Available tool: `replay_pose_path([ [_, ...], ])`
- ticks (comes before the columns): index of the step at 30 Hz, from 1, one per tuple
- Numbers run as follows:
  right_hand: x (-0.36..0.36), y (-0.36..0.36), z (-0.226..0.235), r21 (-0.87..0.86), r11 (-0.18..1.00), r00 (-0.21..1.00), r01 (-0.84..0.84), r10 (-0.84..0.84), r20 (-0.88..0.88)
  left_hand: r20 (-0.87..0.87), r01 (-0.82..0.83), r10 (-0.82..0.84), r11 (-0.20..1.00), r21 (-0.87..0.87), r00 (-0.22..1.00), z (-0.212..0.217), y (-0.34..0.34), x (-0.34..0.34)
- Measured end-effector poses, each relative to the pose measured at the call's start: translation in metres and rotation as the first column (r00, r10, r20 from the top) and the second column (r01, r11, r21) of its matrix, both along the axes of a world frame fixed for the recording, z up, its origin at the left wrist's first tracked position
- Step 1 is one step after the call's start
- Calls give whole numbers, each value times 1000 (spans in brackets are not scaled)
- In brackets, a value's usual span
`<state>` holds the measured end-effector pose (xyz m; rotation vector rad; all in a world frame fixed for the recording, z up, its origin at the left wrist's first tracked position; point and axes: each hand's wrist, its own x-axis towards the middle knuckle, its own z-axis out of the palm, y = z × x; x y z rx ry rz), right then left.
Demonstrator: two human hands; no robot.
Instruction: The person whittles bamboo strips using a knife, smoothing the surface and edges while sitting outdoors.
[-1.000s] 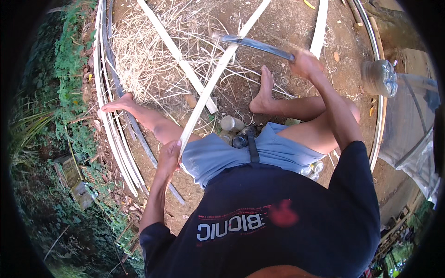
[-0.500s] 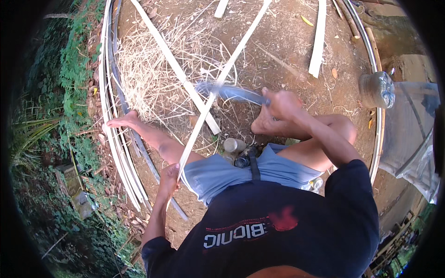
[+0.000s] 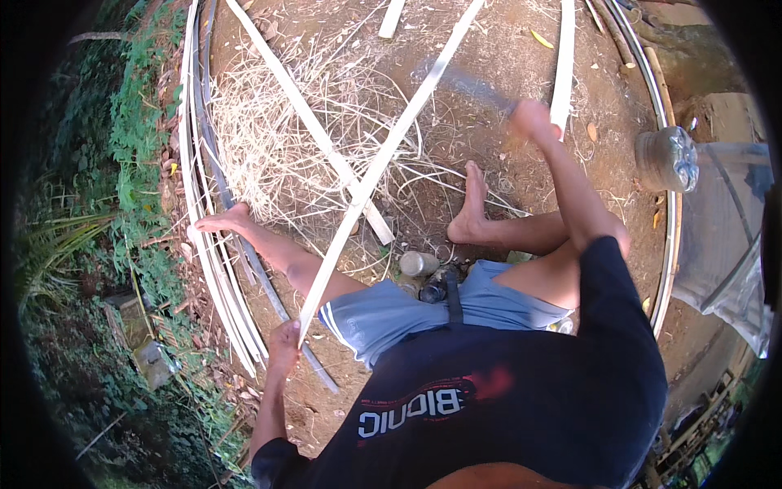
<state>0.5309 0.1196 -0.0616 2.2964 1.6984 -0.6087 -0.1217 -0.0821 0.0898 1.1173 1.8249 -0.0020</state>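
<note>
My left hand (image 3: 285,338) is closed round the lower end of a long pale strip (image 3: 389,145), apparently bamboo or wood. The strip slants up and away to the far edge, passing over a second pale strip (image 3: 293,94) on the ground. My right hand (image 3: 533,122) is closed on the handle of a long-bladed knife. Motion smears the knife (image 3: 471,85), whose blade points left toward the far part of the held strip; I cannot tell whether they touch. Thin curled shavings (image 3: 285,143) lie heaped beyond my left foot and beside the strips.
Long strips (image 3: 213,277) lie along the left side, next to green plants (image 3: 134,163). Another pale strip (image 3: 564,65) lies beyond my right hand. A large clear plastic bottle (image 3: 666,159) stands at right, near plastic sheeting (image 3: 733,220). A small jar (image 3: 418,263) sits between my legs.
My right hand and the knife have swung up, away and to the right, along the strip toward its far end. My left hand has dropped slightly, still gripping the strip.
</note>
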Motion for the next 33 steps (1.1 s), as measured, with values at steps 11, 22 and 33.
replay_pose_path([
  [11,-54,-71,19,-248,839,473,484,-490,-732,64,42,-55,981,189,996,-34,25,66],
  [22,-220,-198,73,-635,542,-362,551,-531,-767,480,181,8,920,-346,877,-48,87,119],
  [33,-256,-244,125,-719,546,-428,430,-577,-695,737,162,332,845,-510,589,-71,52,82],
])
